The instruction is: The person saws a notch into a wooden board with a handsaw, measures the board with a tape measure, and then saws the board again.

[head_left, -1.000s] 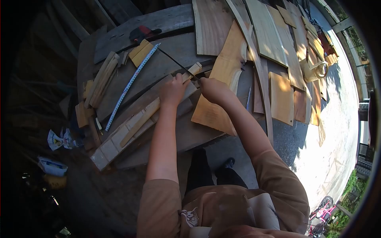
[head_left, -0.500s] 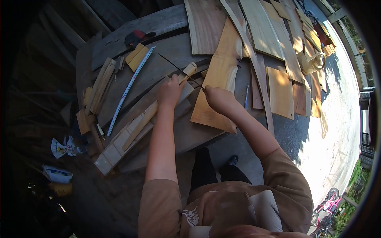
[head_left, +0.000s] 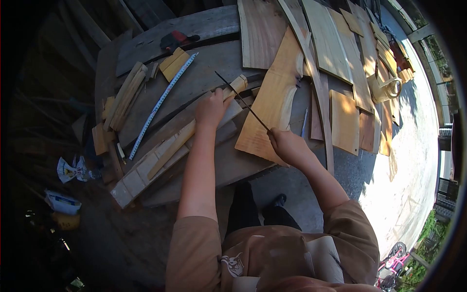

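Note:
My left hand (head_left: 210, 109) is closed around a narrow wooden strip (head_left: 175, 146), which lies slantwise on a stack of boards, its far end (head_left: 241, 82) sticking out past my fingers. In my right hand (head_left: 291, 147) is the near end of a long, thin, dark blade (head_left: 256, 116); whether it is a saw or a file I cannot make out. The blade crosses the strip just right of my left hand, and its tip points up and left. Under the strip lies a pale thick beam (head_left: 134, 186). A wide plank (head_left: 265, 97) lies beneath the blade's near end.
A measuring tape strip (head_left: 163, 104) lies left of the boards, near short wood blocks (head_left: 174, 64) and a dark red cap (head_left: 177, 40). Several planks (head_left: 326, 41) cover the right side, with a cream jug (head_left: 384, 87). Plastic bags (head_left: 73, 169) sit at the lower left.
My right hand has drawn back down and to the right, sliding the blade across the strip. My left hand stays on the strip. The whole view has shifted slightly.

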{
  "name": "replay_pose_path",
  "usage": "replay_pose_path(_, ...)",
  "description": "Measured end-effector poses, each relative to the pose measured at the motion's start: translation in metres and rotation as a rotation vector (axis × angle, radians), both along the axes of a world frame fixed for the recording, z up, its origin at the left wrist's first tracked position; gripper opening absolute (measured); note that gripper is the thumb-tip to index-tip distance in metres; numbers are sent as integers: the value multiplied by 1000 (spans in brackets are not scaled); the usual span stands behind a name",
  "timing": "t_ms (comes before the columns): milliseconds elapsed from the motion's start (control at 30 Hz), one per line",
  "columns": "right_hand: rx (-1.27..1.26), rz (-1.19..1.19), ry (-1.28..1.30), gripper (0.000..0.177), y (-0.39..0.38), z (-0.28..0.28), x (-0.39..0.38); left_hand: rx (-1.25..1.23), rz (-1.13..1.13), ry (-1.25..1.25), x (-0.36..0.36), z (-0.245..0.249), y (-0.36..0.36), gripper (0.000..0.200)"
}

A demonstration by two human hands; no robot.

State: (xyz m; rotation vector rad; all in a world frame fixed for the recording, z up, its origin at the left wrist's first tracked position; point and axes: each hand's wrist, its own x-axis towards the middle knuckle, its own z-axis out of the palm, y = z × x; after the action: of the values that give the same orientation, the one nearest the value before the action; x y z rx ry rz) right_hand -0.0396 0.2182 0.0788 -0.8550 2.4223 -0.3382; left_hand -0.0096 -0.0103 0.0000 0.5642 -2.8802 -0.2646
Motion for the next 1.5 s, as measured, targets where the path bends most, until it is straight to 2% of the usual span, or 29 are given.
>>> replay_pose_path(200,-56,6,-1,25,-56,-18,-31,-36,-22,0,3,0,2,35)
replay_pose_path(300,-190,-29,8,30,-88,-36,-40,-18,-20,32,3,1,4,34)
replay_pose_path(367,-179,26,8,23,-96,-39,-46,-40,-25,42,3,1,3,34)
replay_pose_path(467,-195,41,75,22,-64,-44,-32,-42,-30,53,2,0,3,34)
replay_pose_path(600,-35,-69,-10,23,5,-21,3,-46,-37,49,1,2,2,34)
replay_pose_path(700,-35,-75,-13,24,5,-17,1,-46,-59,71,6,-2,3,34)
replay_pose_path(800,-143,-11,2,26,-48,-29,-32,-63,-40,51,3,0,2,34)
replay_pose_path(900,-139,28,17,28,-74,-31,-48,-42,39,58,-4,-3,-6,34)
replay_pose_path(1000,-164,38,46,27,-60,-34,-33,-49,39,30,2,-3,3,33)
replay_pose_path(1233,48,-53,2,28,16,-15,1,18,28,21,-1,3,-1,33)
replay_pose_path(1400,-52,16,-10,25,-43,-19,-32,19,3,74,0,-1,-2,34)
replay_pose_path(1500,-147,51,59,24,-94,-41,-51,-14,15,50,1,1,1,34)
